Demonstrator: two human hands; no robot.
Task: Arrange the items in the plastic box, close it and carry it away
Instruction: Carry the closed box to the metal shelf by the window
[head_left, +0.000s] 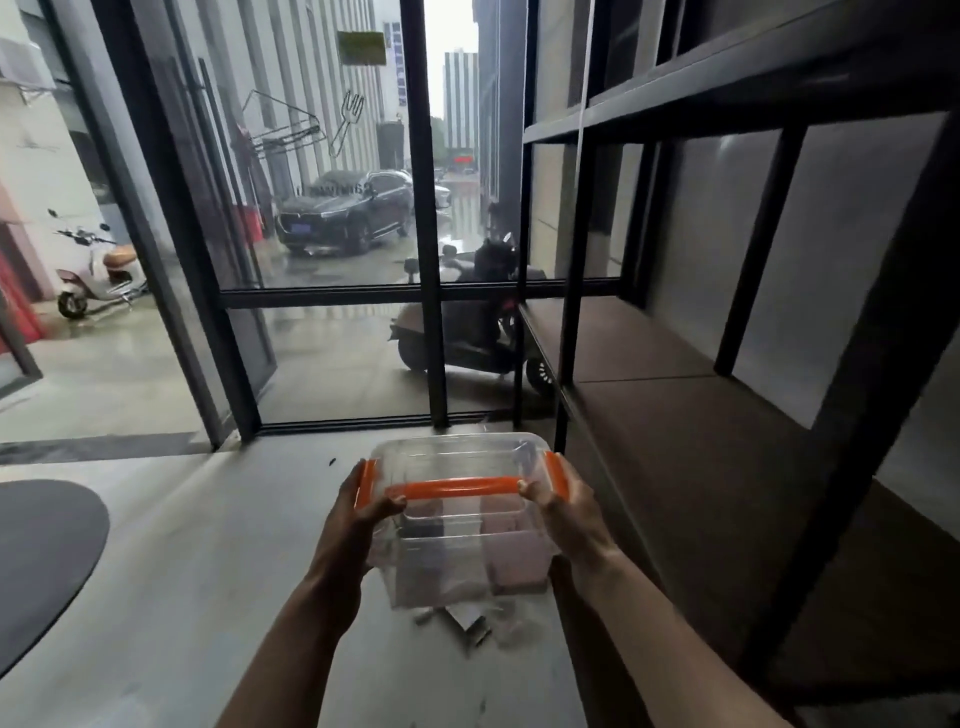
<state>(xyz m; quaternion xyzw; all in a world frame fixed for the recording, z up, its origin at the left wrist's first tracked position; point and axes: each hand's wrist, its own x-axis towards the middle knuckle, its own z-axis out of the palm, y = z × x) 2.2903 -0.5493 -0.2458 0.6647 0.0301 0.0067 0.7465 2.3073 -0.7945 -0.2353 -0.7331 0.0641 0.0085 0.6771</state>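
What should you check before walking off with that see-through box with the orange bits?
1. Left hand grips the box's left side: ok.
2. Right hand grips the right side: ok.
3. Lid on the plastic box: looks on, ok.
4. Orange clips snapped fully shut: cannot tell.
5. Items tidy inside: cannot tell, only blurry shapes show through the wall.
6. Room to move: the black shelf stands close on the right and papers show below the box, so not ok yet.
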